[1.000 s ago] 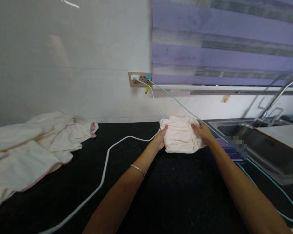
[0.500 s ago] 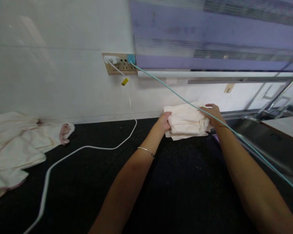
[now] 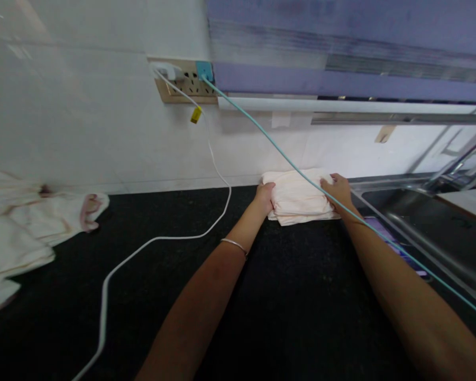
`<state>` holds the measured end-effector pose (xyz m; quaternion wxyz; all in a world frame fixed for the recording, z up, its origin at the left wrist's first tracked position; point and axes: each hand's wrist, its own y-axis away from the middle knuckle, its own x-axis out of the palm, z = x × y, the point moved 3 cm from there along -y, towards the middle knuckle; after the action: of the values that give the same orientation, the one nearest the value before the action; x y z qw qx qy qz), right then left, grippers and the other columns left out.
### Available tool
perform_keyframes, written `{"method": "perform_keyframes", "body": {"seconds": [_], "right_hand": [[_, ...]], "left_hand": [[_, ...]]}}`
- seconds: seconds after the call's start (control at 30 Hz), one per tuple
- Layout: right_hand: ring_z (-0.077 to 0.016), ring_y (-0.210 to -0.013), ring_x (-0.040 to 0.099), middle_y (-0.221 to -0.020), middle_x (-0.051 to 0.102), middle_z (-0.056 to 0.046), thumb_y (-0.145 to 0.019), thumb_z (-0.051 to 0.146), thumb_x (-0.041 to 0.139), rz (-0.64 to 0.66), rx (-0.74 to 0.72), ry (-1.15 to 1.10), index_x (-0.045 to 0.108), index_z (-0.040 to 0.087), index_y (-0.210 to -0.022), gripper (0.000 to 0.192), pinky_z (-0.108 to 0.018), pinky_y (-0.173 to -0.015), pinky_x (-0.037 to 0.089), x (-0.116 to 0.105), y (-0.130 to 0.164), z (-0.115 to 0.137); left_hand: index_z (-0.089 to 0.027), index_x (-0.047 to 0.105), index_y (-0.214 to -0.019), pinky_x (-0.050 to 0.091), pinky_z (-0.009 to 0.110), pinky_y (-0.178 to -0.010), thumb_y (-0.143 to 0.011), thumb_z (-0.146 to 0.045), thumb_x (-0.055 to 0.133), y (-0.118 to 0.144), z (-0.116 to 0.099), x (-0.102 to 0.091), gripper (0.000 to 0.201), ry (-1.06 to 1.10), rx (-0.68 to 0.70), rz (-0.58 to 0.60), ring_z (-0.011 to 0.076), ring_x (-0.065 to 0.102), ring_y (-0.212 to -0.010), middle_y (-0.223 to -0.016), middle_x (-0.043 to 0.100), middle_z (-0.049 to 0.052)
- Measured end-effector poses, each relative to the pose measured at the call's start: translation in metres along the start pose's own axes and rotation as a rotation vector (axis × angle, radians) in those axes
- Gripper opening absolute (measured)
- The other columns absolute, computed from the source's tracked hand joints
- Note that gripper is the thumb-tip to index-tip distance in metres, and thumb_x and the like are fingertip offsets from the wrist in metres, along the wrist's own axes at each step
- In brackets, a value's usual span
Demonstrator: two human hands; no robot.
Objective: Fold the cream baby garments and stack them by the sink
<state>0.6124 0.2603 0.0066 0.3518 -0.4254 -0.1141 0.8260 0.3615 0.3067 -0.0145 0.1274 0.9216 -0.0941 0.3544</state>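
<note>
A folded cream cloth [image 3: 297, 198] lies on the black counter [image 3: 285, 296] against the white wall. My left hand [image 3: 265, 197] grips its left edge, and my right hand [image 3: 337, 191] presses on its right edge. A teal cable [image 3: 262, 138] runs from the wall socket [image 3: 184, 82] across the top of the cloth and over my right wrist. I wear a thin bangle [image 3: 234, 244] on my left wrist.
A white cable [image 3: 170, 237] drops from the socket and snakes across the counter to the lower left. More cream cloths with pink trim [image 3: 31, 222] lie at the far left. A steel sink [image 3: 432, 222] with a tap sits at the right, a purple item [image 3: 384, 233] beside it.
Both hands have carried the folded cloth away from me and set it down against the wall. My view has shifted right and down, so the socket sits higher and further left.
</note>
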Motion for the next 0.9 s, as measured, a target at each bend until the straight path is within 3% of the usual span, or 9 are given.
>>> {"method": "perform_keyframes", "body": {"seconds": [0.23, 0.33, 0.43, 0.53, 0.63, 0.8, 0.9], "right_hand": [[-0.0356, -0.113, 0.054, -0.122, 0.057, -0.025, -0.086, 0.035, 0.056, -0.091, -0.061, 0.148, 0.063, 0.009, -0.122, 0.045, -0.054, -0.099, 0.042, -0.007, 0.015, 0.022], [-0.0389, -0.119, 0.046, -0.129, 0.049, -0.025, -0.085, 0.023, 0.055, -0.170, -0.154, 0.213, 0.058, 0.011, -0.126, 0.043, -0.060, -0.100, 0.037, -0.014, 0.024, 0.050], [-0.0370, -0.117, 0.045, -0.127, 0.048, -0.023, -0.083, 0.017, 0.054, -0.199, -0.355, 0.219, 0.056, 0.010, -0.127, 0.044, -0.057, -0.102, 0.036, -0.011, 0.042, 0.089], [-0.0325, -0.111, 0.047, -0.122, 0.051, -0.020, -0.087, 0.019, 0.054, -0.142, -0.556, 0.193, 0.057, 0.012, -0.124, 0.038, -0.049, -0.098, 0.038, 0.003, 0.074, 0.126], [-0.0295, -0.105, 0.048, -0.114, 0.057, -0.015, -0.091, 0.019, 0.050, -0.018, -0.686, 0.201, 0.060, 0.016, -0.117, 0.028, -0.043, -0.092, 0.039, 0.017, 0.111, 0.148], [-0.0282, -0.100, 0.049, -0.105, 0.058, -0.015, -0.092, 0.017, 0.045, 0.075, -0.778, 0.147, 0.060, 0.015, -0.106, 0.021, -0.040, -0.088, 0.041, 0.019, 0.141, 0.159], [-0.0271, -0.100, 0.051, -0.109, 0.058, -0.015, -0.089, 0.013, 0.043, 0.197, -0.841, 0.092, 0.056, 0.015, -0.114, 0.028, -0.036, -0.084, 0.044, 0.022, 0.146, 0.160]], "left_hand": [[-0.011, 0.063, -0.119, 0.057, 0.046, -0.099, -0.068, -0.009, 0.060, 0.008, -0.003, 0.002, 0.051, -0.115, 0.051, 0.046, 0.0287, 0.073, -0.102, -0.098, 0.077, 0.013], [-0.011, 0.065, -0.110, 0.056, 0.047, -0.099, -0.068, -0.011, 0.061, 0.011, -0.005, 0.008, 0.043, -0.184, 0.094, 0.029, 0.0312, 0.073, -0.103, -0.098, 0.076, 0.014], [-0.011, 0.065, -0.102, 0.052, 0.047, -0.105, -0.068, -0.011, 0.063, 0.016, -0.007, 0.014, 0.034, -0.243, 0.146, -0.001, 0.0352, 0.067, -0.116, -0.106, 0.074, 0.016], [-0.013, 0.061, -0.114, 0.038, 0.041, -0.118, -0.067, -0.005, 0.065, 0.027, -0.013, 0.012, 0.048, -0.369, 0.325, -0.098, 0.0341, 0.049, -0.140, -0.133, 0.063, 0.018], [-0.014, 0.052, -0.130, 0.027, 0.038, -0.124, -0.070, -0.003, 0.066, 0.040, -0.022, 0.005, 0.063, -0.674, 0.549, -0.113, 0.0325, 0.037, -0.147, -0.149, 0.047, 0.021], [-0.013, 0.048, -0.136, 0.023, 0.042, -0.124, -0.084, -0.008, 0.057, 0.049, -0.030, -0.009, 0.053, -1.082, 0.604, 0.010, 0.0309, 0.039, -0.143, -0.145, 0.048, 0.021], [-0.019, 0.051, -0.129, 0.025, 0.044, -0.122, -0.092, -0.014, 0.052, 0.055, -0.038, -0.013, 0.037, -1.162, 0.610, -0.039, 0.0296, 0.041, -0.140, -0.142, 0.051, 0.019]]}}
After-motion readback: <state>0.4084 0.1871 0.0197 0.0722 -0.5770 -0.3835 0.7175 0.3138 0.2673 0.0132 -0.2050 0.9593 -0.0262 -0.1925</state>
